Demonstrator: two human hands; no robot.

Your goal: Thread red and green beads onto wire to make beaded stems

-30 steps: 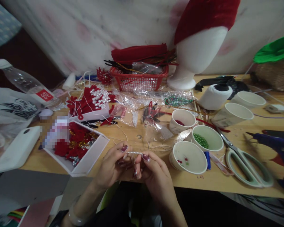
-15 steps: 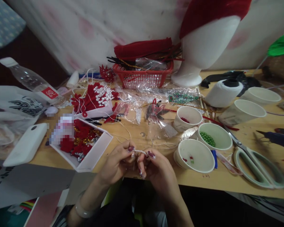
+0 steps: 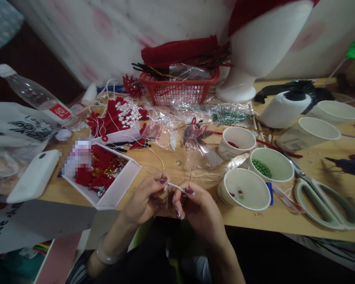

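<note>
A short string of white pearl beads [image 3: 175, 186] stretches between my two hands above the table's front edge. My left hand [image 3: 148, 194] pinches one end of it between thumb and forefinger. The other end lies under the thumb of my right hand [image 3: 197, 203], pressed against the curled fingers. A thin thread hangs below my left fingers. Just to the right stands a white paper cup [image 3: 245, 189] with a few red and green beads inside. On the left is a white box [image 3: 122, 185] of red, gold and silver ornaments.
Behind are a red basket [image 3: 177, 90], clear plastic packets [image 3: 201, 150] and a white foam head [image 3: 263, 51]. To the right lie scissors [image 3: 325, 205], a cup of green beads [image 3: 279, 169] and a thread cone [image 3: 284, 112]. A plastic bottle [image 3: 35, 94] and a white phone-like object [image 3: 34, 175] are left.
The bead string now slopes down to the right, and my hands sit slightly further apart. The camera view has shifted a little. Both hands keep their grip.
</note>
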